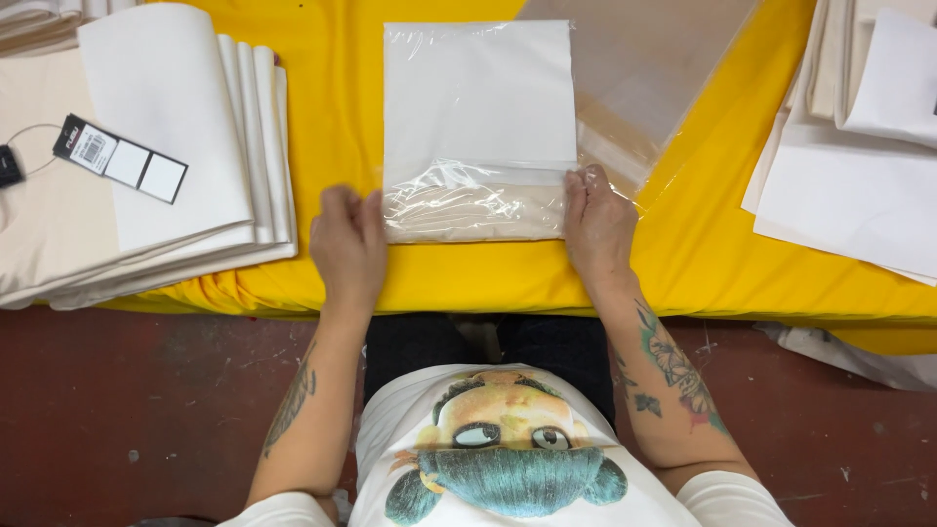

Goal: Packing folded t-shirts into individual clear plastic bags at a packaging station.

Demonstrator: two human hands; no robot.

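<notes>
Centrally on the yellow worktop (332, 88) lies a clear plastic bag (476, 132) with a folded white garment inside, its crinkled near end showing a beige band. The left hand (348, 246) rests flat at the bag's near left corner, fingers together and extended, its grip released and pressing rather than clasping. The right hand (596, 222) sits at the near right corner, fingertips touching the bag's edge (whether they pinch the plastic cannot be told). Just beyond the right hand, a stack of empty clear bags (639, 68) runs to the far right. At the left lies a pile of folded cream garments (166, 146) with a black-and-white hang tag (119, 157) on top. Further white folded pieces (849, 146) lie at the right edge.
</notes>
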